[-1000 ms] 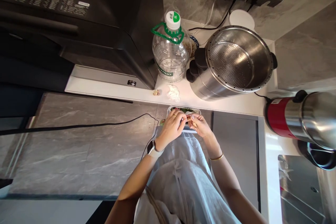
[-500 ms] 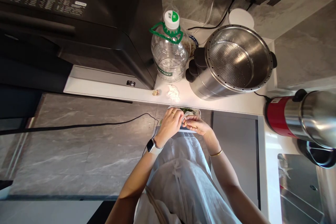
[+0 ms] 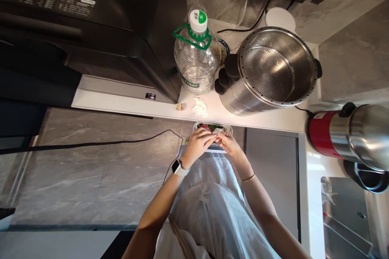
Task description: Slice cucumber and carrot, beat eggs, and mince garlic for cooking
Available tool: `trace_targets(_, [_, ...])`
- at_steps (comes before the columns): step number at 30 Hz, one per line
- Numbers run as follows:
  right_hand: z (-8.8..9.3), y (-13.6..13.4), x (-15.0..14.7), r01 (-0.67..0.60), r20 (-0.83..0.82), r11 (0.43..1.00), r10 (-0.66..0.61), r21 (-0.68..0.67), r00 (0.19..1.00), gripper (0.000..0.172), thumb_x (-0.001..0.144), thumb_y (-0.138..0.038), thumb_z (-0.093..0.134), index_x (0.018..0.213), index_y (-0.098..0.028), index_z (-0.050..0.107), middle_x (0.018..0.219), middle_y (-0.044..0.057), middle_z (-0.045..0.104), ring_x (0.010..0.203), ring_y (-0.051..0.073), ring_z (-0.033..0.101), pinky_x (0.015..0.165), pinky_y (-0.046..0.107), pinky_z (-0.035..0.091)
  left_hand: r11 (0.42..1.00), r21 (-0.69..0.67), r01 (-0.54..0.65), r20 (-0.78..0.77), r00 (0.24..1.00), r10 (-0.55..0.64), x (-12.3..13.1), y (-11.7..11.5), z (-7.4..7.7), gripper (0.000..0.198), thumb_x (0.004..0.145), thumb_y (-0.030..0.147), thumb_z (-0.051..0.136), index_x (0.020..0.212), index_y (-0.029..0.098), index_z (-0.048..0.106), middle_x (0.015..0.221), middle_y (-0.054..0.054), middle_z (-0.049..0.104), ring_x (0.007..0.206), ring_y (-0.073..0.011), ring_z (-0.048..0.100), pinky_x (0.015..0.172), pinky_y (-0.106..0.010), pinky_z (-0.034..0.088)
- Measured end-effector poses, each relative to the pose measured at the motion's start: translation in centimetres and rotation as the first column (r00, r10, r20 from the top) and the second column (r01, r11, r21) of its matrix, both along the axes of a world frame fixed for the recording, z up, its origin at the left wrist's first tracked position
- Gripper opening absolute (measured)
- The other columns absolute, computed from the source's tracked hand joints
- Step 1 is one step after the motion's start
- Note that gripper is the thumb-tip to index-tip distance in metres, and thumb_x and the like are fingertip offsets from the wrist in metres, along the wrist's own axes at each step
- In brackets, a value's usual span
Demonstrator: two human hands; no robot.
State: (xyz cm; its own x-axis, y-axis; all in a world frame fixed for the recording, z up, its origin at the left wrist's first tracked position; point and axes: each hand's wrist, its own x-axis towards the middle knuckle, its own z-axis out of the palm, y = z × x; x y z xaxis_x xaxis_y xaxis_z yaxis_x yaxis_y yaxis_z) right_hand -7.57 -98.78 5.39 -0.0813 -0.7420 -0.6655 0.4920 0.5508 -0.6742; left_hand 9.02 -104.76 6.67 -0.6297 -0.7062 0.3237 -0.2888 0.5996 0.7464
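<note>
Kitchen floor [image 3: 121, 178] in grey stone-look tile lay to the left of the left hand [image 3: 198, 142], and a white table [image 3: 273, 120] ran beyond both hands. The left hand and the right hand [image 3: 229, 143] met at the fingertips, just in front of the table's edge, above a shallow box [image 3: 231, 130]. Fingers on both sides were curled inward; whether the grip of either held anything could not be told, the meeting point being too small and partly covered. Greens [image 3: 214, 126] lay in the box, just beyond the fingertips, with a red piece [image 3: 204, 126] near the left fingers. Farther beyond, on the table, lay a crumpled white scrap [image 3: 200, 107] and, to its left, a small pale piece [image 3: 179, 107] resembling garlic. A clear bottle [image 3: 196, 66] stood behind these.

The step in hand was judged to be fine fingertip work over the box, not yet finished. The next move was judged to call for a light, steady pinch, with both hands kept above the box.
</note>
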Motion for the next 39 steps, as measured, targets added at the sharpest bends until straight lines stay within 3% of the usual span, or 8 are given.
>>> trace_targets(4, [0.8, -0.2, 0.1, -0.016, -0.116, 1.0, 0.016, -0.003, 0.993, 0.043, 0.059, -0.057, 0.084, 0.063, -0.018, 0.067, 0.056, 0.0, 0.067, 0.042, 0.008, 0.055, 0.034, 0.016, 0.035, 1.0, 0.001, 0.008, -0.002, 1.0, -0.008, 0.0, -0.5, 0.4, 0.015, 0.093, 0.019, 0.057, 0.093, 0.022, 0.071, 0.089, -0.003, 0.073, 0.084, -0.0177, 0.063, 0.079, -0.035, 0.052])
trace_targets(8, [1.5, -0.4, 0.2, -0.062, -0.2, 0.998, 0.056, -0.019, 0.978, 0.042, 0.061, -0.056, 0.084, 0.065, -0.017, 0.069, 0.056, 0.001, 0.069, 0.044, 0.011, 0.061, 0.039, 0.019, 0.046, 1.0, -0.023, -0.003, -0.007, 1.0, 0.003, 0.1, -0.9, 1.0, 0.015, 0.09, 0.016, 0.057, 0.086, 0.021, 0.07, 0.082, -0.003, 0.072, 0.08, -0.0175, 0.062, 0.077, -0.034, 0.052])
trace_targets(12, [2.2, -0.6, 0.4, -0.072, -0.208, 0.997, 0.066, -0.022, 0.976, 0.043, 0.061, -0.056, 0.083, 0.065, -0.016, 0.069, 0.055, 0.002, 0.069, 0.045, 0.012, 0.063, 0.042, 0.021, 0.05, 0.999, -0.037, -0.01, -0.022, 1.0, 0.009, 0.2, -1.1, 1.3, 0.014, 0.088, 0.016, 0.057, 0.083, 0.021, 0.07, 0.079, -0.003, 0.071, 0.079, -0.0173, 0.061, 0.077, -0.033, 0.051])
trace_targets(22, [2.6, -0.7, 0.9, -0.051, -0.227, 0.997, 0.037, -0.054, 0.973, 0.045, 0.059, -0.058, 0.084, 0.06, -0.017, 0.065, 0.052, 0.001, 0.067, 0.04, 0.01, 0.059, 0.038, 0.019, 0.048, 0.996, 0.084, 0.029, -0.143, 0.99, -0.017, 0.3, -1.0, 1.4, 0.013, 0.09, 0.019, 0.059, 0.086, 0.021, 0.071, 0.082, -0.004, 0.073, 0.081, -0.017, 0.063, 0.076, -0.034, 0.053])
trace_targets(39, [3.7, -1.0, 1.0, -0.087, -0.21, 0.99, 0.063, -0.108, 0.976, 0.042, 0.065, -0.058, 0.081, 0.064, -0.018, 0.068, 0.053, 0.0, 0.068, 0.046, 0.013, 0.064, 0.044, 0.022, 0.053, 0.998, 0.033, -0.059, -0.258, 0.964, 0.066, 0.0, -0.4, 1.4, 0.015, 0.085, 0.011, 0.06, 0.091, 0.022, 0.067, 0.086, -0.003, 0.073, 0.085, -0.0154, 0.068, 0.08, -0.032, 0.057])
